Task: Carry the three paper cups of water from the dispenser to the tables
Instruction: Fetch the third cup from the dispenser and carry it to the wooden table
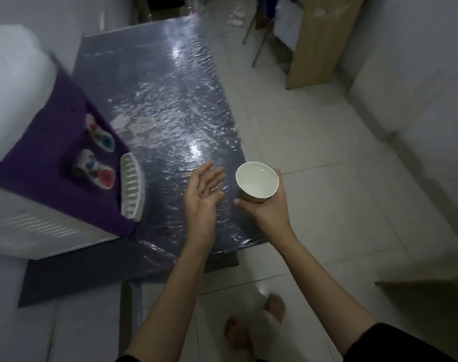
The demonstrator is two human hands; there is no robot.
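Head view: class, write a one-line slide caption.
Right hand holds white paper cup; open left hand beside it.

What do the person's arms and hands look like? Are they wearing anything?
Both hands, the left hand and the right hand, are bare: no gloves, rings or watch show. The forearms are bare too. Short black sleeves start near the elbows.

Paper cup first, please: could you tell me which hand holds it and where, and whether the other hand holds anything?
The right hand holds the paper cup around its lower side wall. The left hand is open and empty.
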